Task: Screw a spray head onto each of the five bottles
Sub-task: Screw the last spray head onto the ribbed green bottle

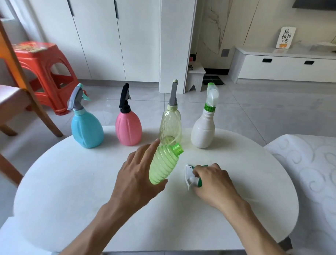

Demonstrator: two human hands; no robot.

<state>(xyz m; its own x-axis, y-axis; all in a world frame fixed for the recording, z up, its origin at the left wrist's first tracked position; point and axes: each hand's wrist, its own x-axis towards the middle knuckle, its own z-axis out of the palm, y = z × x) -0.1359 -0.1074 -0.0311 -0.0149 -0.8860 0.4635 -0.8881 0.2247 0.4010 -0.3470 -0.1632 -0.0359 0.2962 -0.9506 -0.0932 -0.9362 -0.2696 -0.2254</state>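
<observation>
My left hand (137, 174) grips a ribbed green bottle (165, 163), tilted with its bare threaded neck pointing up and right. My right hand (212, 183) is closed on a white and green spray head (191, 177) just above the round white table (66, 181). Along the table's far edge stand a blue bottle (86, 126), a pink bottle (128, 126), a clear yellowish bottle (170, 125) and a white bottle (203, 126), each with a spray head on top.
A red plastic stool (41, 69) and a wooden chair (13, 101) stand at the left. A white patterned seat (310, 166) is at the right. White cupboards and a low white cabinet (287, 68) line the far wall.
</observation>
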